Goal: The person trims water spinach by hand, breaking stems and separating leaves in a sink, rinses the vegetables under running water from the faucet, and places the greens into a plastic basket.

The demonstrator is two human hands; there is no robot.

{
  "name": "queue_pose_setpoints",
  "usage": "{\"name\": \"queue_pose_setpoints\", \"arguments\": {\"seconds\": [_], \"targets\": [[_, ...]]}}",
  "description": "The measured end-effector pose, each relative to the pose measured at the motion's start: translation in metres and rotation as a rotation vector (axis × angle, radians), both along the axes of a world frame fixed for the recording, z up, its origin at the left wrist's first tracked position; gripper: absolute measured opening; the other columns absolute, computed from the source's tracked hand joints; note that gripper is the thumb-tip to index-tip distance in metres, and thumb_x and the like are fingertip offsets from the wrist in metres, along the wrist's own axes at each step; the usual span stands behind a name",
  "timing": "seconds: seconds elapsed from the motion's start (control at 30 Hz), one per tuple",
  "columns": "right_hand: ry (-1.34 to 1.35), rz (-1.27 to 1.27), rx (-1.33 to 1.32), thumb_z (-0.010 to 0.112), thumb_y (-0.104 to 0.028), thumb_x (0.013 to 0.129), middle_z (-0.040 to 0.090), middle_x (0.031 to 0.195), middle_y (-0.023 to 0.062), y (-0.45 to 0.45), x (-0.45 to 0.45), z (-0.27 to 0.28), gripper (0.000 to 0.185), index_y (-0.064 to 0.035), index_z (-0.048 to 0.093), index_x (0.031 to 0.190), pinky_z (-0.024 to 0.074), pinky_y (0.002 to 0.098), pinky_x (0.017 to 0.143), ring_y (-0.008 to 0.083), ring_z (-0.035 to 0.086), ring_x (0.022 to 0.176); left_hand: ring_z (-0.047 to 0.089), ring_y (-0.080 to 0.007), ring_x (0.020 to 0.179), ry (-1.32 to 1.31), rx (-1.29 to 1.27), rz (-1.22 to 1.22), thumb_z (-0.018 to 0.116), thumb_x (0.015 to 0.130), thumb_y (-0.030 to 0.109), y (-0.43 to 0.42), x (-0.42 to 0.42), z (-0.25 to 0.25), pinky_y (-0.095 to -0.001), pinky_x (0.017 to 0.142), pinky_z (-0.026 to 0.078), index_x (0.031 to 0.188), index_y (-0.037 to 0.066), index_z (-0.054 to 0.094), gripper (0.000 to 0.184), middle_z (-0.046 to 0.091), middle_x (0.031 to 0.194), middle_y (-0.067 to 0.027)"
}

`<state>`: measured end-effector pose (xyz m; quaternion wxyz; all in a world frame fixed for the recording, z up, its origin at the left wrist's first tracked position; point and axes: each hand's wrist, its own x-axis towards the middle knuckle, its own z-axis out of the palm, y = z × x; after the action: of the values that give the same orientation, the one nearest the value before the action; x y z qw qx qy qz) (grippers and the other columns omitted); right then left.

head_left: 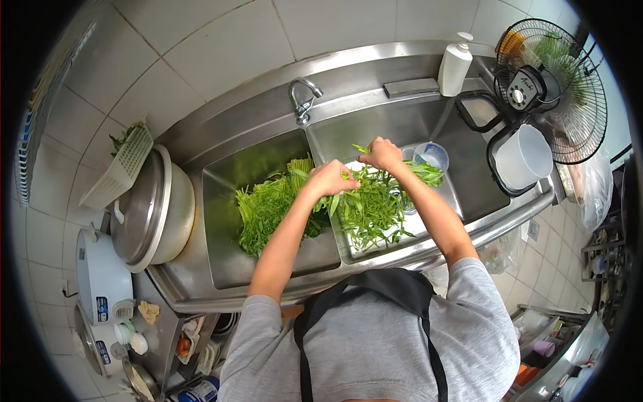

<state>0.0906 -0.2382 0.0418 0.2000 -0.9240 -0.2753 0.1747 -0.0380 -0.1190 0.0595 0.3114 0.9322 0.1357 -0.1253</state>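
My left hand (331, 179) is pinched around a leafy green stem over the divider between two sink basins. Close by to the right, my right hand (383, 155) is closed on a green stem whose end sticks out to the left. Below both hands, loose narrow-leaved greens (368, 213), which look like water spinach, are heaped in the right basin (485, 201). A bigger pile of long-stemmed greens (268, 208) lies in the left basin (221, 268). My fingers partly hide the stems.
A chrome faucet (303, 100) rises behind the divider. On the left stand a large lidded pot (175, 214) and a white basket (124, 164). A soap pump bottle (455, 67), a translucent tub (524, 157) and a fan (549, 90) are on the right.
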Motion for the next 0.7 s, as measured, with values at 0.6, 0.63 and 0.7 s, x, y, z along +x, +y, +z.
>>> {"name": "queue_pose_setpoints", "arguments": {"seconds": [0.6,0.63,0.7], "targets": [[0.121,-0.063,0.234,0.069,-0.053,0.061,0.062,0.086,0.0185,-0.004,0.013,-0.022,0.059,-0.0005,0.063,0.087,0.0454,0.0379,0.078,0.0298,0.060,0.087,0.054,-0.0126,0.068,-0.267,-0.709,0.624,0.051,0.079,0.031,0.012,-0.001,-0.055,-0.0290,0.063,0.044,0.087,0.002,0.061,0.032,0.061,0.078,-0.0048],[0.068,-0.071,0.240,0.069,-0.054,0.061,0.063,0.081,0.0181,-0.005,0.014,-0.023,0.059,-0.0001,0.064,0.084,0.0460,0.0377,0.076,0.0296,0.061,0.083,0.054,-0.0129,0.067,-0.302,-0.793,0.740,0.049,0.080,0.031,0.014,-0.006,-0.058,-0.0297,0.062,0.045,0.092,0.002,0.060,0.034,0.061,0.082,-0.0052],[0.110,-0.035,0.252,0.067,-0.057,0.062,0.062,0.072,0.0164,-0.006,0.020,-0.024,0.061,0.0004,0.064,0.081,0.0469,0.0374,0.071,0.0283,0.062,0.075,0.053,-0.0131,0.072,-0.213,-0.841,0.666,0.043,0.087,0.037,0.027,-0.014,-0.064,-0.0289,0.067,0.043,0.099,0.003,0.057,0.039,0.059,0.089,-0.0044]]}}
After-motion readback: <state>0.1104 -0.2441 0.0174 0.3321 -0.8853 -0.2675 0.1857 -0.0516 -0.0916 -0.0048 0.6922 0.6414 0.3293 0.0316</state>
